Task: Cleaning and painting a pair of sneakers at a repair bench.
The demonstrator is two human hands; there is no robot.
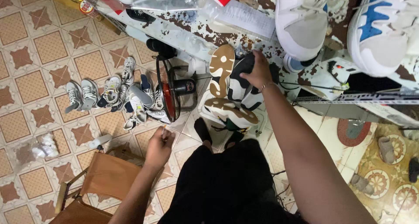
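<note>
The right hand (257, 71) is reaching forward with its fingers curled down over the dark upper of a black, white and tan sneaker (227, 73); its grip is closing on that shoe, which is lying on its side with the tan sole turned towards the camera, at the near edge of the peeling, paint-flecked counter (183, 25). A thin bracelet is circling the right wrist. A second sneaker of the same colours (231, 110) is lying just below the first, sole also showing, over the tiled floor (39, 45).

The left hand (159, 147) is hanging lower, out over the floor, with its grip pinching a thin stick-like tool (164, 130) between fingers and thumb; what kind of tool it is cannot be told. Just beyond this hand a small fan with a red grille (168, 91) is standing on the floor, and to its left a cluster of grey and white sneakers (109, 95) is lying scattered. Below the left forearm a brown folding chair (109, 178) is standing.

On the counter, well beyond the right hand, a large white sneaker (301, 23) and a white and blue sneaker (384, 27) are resting, filling the upper right. A sheet of paper (248, 17) is lying beside them.
</note>
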